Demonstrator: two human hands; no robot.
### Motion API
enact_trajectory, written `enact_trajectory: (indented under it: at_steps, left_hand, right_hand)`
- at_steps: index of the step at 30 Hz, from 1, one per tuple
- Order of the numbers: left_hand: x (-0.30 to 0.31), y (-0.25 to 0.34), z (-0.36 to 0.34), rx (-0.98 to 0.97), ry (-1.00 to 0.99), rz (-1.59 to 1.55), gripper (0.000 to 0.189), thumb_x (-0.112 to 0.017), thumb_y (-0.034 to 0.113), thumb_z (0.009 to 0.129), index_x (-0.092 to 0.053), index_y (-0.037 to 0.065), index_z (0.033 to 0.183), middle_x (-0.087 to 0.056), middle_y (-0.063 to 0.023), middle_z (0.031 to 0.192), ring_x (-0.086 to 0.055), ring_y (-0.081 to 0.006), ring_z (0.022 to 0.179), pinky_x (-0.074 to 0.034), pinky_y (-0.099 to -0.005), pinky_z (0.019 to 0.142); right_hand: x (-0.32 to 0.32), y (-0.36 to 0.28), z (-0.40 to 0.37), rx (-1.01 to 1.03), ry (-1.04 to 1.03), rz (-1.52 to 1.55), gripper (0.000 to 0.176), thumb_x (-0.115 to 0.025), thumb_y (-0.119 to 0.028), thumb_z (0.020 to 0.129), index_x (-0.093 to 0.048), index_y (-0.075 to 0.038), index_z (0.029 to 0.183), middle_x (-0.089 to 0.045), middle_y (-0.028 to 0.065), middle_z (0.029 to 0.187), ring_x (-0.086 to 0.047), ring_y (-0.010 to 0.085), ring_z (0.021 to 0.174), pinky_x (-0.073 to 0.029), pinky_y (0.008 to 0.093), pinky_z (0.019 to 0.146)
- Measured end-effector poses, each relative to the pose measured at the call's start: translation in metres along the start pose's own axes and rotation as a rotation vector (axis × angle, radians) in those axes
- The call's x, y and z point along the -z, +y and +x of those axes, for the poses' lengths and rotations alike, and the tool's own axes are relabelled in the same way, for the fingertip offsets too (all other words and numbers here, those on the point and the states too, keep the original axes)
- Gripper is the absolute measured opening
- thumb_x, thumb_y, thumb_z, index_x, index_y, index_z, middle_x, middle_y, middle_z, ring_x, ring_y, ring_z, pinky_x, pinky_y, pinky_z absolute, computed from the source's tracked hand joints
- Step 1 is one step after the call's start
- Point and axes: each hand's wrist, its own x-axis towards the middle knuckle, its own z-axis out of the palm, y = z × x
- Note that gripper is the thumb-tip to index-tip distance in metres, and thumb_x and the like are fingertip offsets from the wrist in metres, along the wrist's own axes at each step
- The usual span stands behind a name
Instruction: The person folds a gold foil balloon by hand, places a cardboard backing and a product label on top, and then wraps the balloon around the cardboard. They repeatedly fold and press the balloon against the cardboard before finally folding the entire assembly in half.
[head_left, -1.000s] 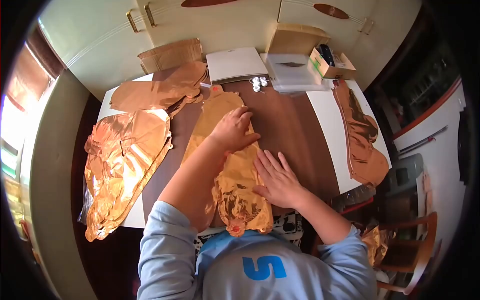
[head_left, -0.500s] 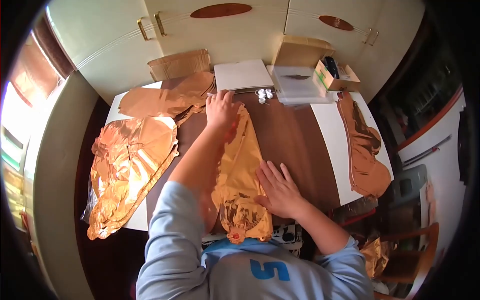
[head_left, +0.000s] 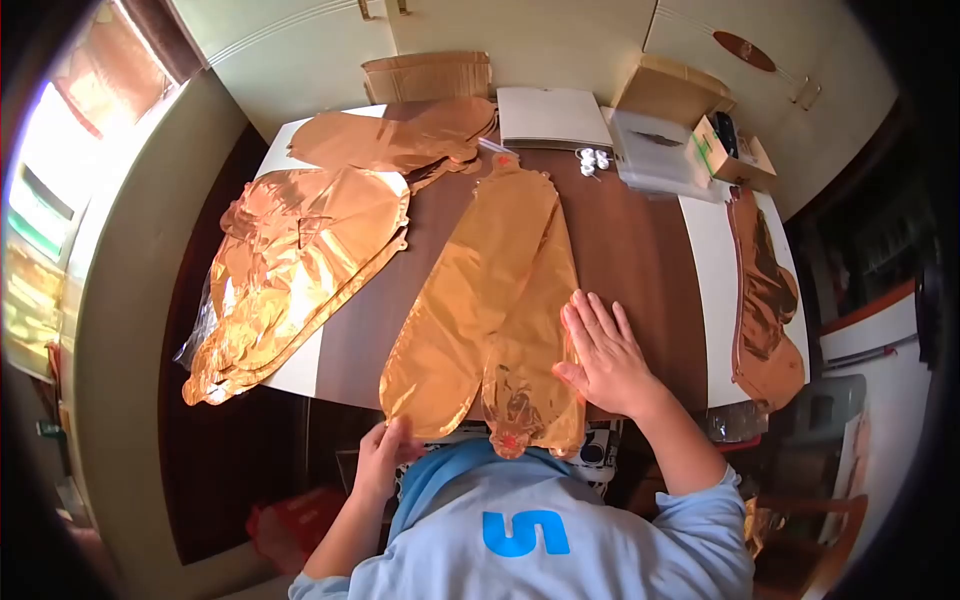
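Foil balloon (head_left: 490, 290) — copper-gold, glossy, deflated and pressed flat. It lies lengthwise down the dark middle strip of the table (head_left: 630, 240). A narrow neck with a small red tab points to the far end. The body widens into two rounded lobes at the near end, which overhang the table's edge — the right lobe crumpled, with a red tab at its tip.

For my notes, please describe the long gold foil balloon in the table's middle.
The gold foil balloon is deflated, shiny and wrinkled, two long lobes lying flat on the brown table, narrow neck pointing away. Its near end overhangs the edge. The right hand lies flat on it; the left hand touches its near edge.
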Motion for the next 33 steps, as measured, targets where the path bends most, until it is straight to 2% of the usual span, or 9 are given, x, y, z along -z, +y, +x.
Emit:
enact_trajectory:
  at_steps: [5, 6, 9, 10, 13, 17, 19, 23, 33]
  left_hand:
    - [-0.026, 0.018, 0.002, -0.301, -0.049, 0.123, 0.024, -0.07, 0.024, 0.094, -0.066, 0.0, 0.088, -0.063, 0.0022, 0.073, -0.059, -0.0056, 0.066, -0.05, -0.0255, 0.061]
    - [-0.02, 0.016, -0.002, -0.281, -0.104, 0.339, 0.014, -0.073, 0.015, 0.091, -0.067, 0.002, 0.089, -0.065, 0.0004, 0.076, -0.061, -0.0114, 0.065, -0.049, -0.0296, 0.062]
    - [-0.047, 0.07, -0.003, -1.165, -0.251, 0.794, 0.01, -0.075, 0.01, 0.086, -0.068, 0.004, 0.089, -0.066, -0.0075, 0.086, -0.067, -0.026, 0.082, -0.052, -0.0361, 0.075]
    - [-0.06, 0.086, 0.005, -1.217, -0.338, 0.794, 0.012, -0.076, 0.01, 0.083, -0.069, 0.004, 0.09, -0.065, -0.012, 0.093, -0.064, -0.0321, 0.095, -0.051, -0.0392, 0.083]
    - [-0.099, 0.086, 0.016, -1.028, -0.612, 0.651, 0.017, -0.077, 0.014, 0.083, -0.069, 0.001, 0.093, -0.062, -0.0208, 0.114, -0.054, -0.0394, 0.122, -0.045, -0.0466, 0.102]
    - [-0.128, 0.084, 0.034, -1.133, -1.015, 0.763, 0.034, -0.063, 0.029, 0.096, -0.066, -0.001, 0.111, -0.056, -0.0206, 0.132, -0.053, -0.0381, 0.125, -0.036, -0.0524, 0.111]
    - [-0.121, 0.096, 0.048, -1.165, -1.004, 0.757, 0.039, -0.057, 0.032, 0.099, -0.064, -0.002, 0.118, -0.053, -0.0209, 0.136, -0.05, -0.0388, 0.129, -0.035, -0.0542, 0.111]
    - [-0.099, 0.094, 0.08, -1.19, -0.242, 1.201, 0.07, -0.059, 0.037, 0.095, -0.035, 0.001, 0.15, -0.031, -0.0267, 0.155, -0.027, -0.0426, 0.146, -0.019, -0.0545, 0.119]
    - [-0.111, 0.079, 0.099, -1.259, -0.441, 1.464, 0.086, -0.054, 0.058, 0.092, -0.034, -0.001, 0.151, -0.032, -0.0223, 0.158, -0.028, -0.0369, 0.147, -0.018, -0.0525, 0.12]
  right_hand:
    - [0.003, 0.003, -0.005, 0.003, -0.043, -0.037, 0.072, -0.05, -0.05, 0.098, -0.03, -0.012, 0.156, -0.021, 0.0201, 0.162, -0.018, 0.0366, 0.15, -0.013, 0.0556, 0.121]
    - [0.005, 0.006, -0.006, 0.007, -0.046, -0.049, 0.072, -0.05, -0.05, 0.098, -0.03, -0.012, 0.156, -0.02, 0.0199, 0.162, -0.018, 0.0366, 0.15, -0.013, 0.0554, 0.121]
    - [0.002, 0.002, -0.001, -0.007, -0.069, -0.053, 0.072, -0.051, -0.05, 0.097, -0.03, -0.012, 0.155, -0.019, 0.0197, 0.163, -0.017, 0.0365, 0.151, -0.012, 0.0549, 0.121]
    - [0.003, 0.0, 0.003, -0.012, -0.078, -0.059, 0.072, -0.051, -0.05, 0.097, -0.031, -0.013, 0.155, -0.018, 0.0196, 0.163, -0.017, 0.0364, 0.151, -0.012, 0.0548, 0.121]
    - [0.014, -0.007, 0.002, -0.067, -0.18, -0.052, 0.073, -0.053, -0.049, 0.096, -0.03, -0.013, 0.155, -0.016, 0.0192, 0.163, -0.015, 0.0358, 0.151, -0.011, 0.0537, 0.122]
    - [0.008, 0.003, -0.002, 0.005, -0.133, -0.049, 0.071, -0.055, -0.041, 0.096, -0.027, -0.016, 0.157, -0.014, 0.0176, 0.164, -0.012, 0.035, 0.152, -0.008, 0.0523, 0.122]
    - [0.007, 0.002, -0.001, -0.014, -0.135, -0.042, 0.066, -0.052, -0.025, 0.098, -0.026, -0.017, 0.157, -0.013, 0.0159, 0.165, -0.013, 0.0353, 0.152, -0.009, 0.0528, 0.122]
    - [0.008, 0.0, 0.001, -0.017, -0.132, -0.027, 0.067, -0.051, -0.015, 0.095, -0.026, -0.016, 0.157, -0.014, 0.015, 0.165, -0.013, 0.0359, 0.151, -0.01, 0.0533, 0.122]
    - [0.009, 0.008, -0.001, 0.01, -0.099, -0.032, 0.075, -0.061, -0.025, 0.089, -0.029, -0.015, 0.156, -0.018, 0.0172, 0.163, -0.016, 0.0387, 0.15, -0.012, 0.055, 0.122]
